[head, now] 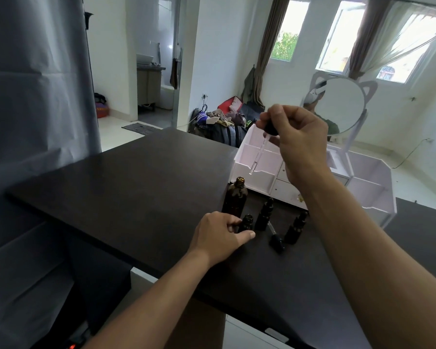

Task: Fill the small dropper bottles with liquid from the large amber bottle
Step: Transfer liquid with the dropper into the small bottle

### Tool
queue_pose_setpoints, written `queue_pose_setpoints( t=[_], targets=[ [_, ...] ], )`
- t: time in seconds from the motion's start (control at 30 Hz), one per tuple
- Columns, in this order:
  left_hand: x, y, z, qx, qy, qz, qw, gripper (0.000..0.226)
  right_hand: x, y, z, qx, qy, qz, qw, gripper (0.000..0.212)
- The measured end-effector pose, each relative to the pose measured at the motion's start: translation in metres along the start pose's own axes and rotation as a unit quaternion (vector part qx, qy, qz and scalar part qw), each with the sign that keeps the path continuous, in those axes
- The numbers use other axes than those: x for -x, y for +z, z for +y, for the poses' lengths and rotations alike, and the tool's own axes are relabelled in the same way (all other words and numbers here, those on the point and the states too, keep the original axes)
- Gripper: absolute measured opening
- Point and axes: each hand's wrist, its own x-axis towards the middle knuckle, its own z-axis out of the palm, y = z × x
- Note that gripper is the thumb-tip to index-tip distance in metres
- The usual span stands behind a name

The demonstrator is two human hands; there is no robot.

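A: Right hand (296, 139) pinches dropper (261, 147) by its bulb, above large amber bottle (237, 197). Glass stem, light, likely fragile.

B: Left hand (220, 238) grips open small bottle (246, 222) low on the counter (136, 185); probably tippy.

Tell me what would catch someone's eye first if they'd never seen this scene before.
Probably the right hand raised above the dark table, pinching a glass dropper whose tip hangs over the open large amber bottle. Below it, the left hand grips an uncapped small dropper bottle, with two capped ones and a loose dropper to its right. Behind stands a round cat-eared mirror on a white organizer.
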Motion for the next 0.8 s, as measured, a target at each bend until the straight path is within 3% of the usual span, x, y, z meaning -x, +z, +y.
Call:
queue_pose_setpoints(
  t=[0.27,0.5,0.8],
  targets=[
    [-0.002,0.0,-0.002,0.001,0.003,0.0,1.0,0.037,0.027,-0.016,0.017,0.042,0.019,-0.047,0.998,0.015],
    [-0.004,0.0,-0.001,-0.006,-0.019,0.003,1.0,0.051,0.04,-0.017,0.033,0.025,0.044,-0.041,0.998,0.015],
    [-0.004,0.001,0.0,-0.018,-0.028,0.009,0.999,0.052,0.046,-0.014,0.04,0.039,0.043,-0.05,0.997,0.021]
  ],
)
